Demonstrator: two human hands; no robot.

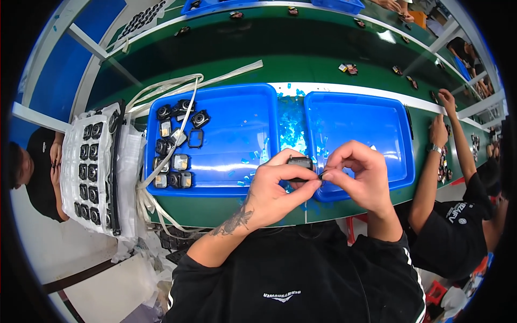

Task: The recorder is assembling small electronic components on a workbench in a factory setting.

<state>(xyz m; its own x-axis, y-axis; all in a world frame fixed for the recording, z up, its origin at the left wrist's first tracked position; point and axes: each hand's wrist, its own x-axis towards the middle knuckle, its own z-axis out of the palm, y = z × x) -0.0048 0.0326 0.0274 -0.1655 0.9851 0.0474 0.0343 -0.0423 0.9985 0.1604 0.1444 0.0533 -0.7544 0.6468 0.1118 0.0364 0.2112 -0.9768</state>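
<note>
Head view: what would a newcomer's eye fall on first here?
Probably the two large blue trays, the left tray with black units clustered along its left side, the right tray beside it. Bright blue scraps litter the gap between them. At the trays' near edge, the left hand holds a small black part, the right hand close against it.

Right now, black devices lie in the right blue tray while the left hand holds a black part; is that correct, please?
Not quite: the head view shows the black devices in the left blue tray; the left hand holds a black part.
</note>
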